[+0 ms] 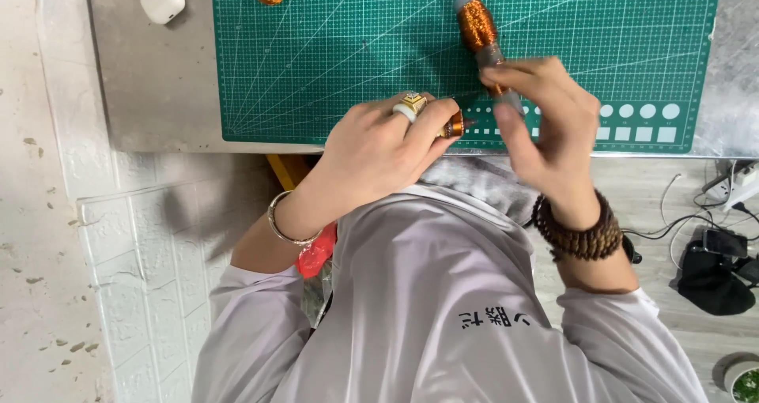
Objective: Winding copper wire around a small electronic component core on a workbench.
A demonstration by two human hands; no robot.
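The right hand grips a spool of orange wire, pointing up and away over the green mat. The left hand pinches a small orange piece just beside it.

Left hand: knuckles up, fingers curled inward in a pinch, forearm bare, sleeve pushed back. Right hand: raised beside it, thumb and fingers closed in a grip, wrist bent. Hands near, not touching.
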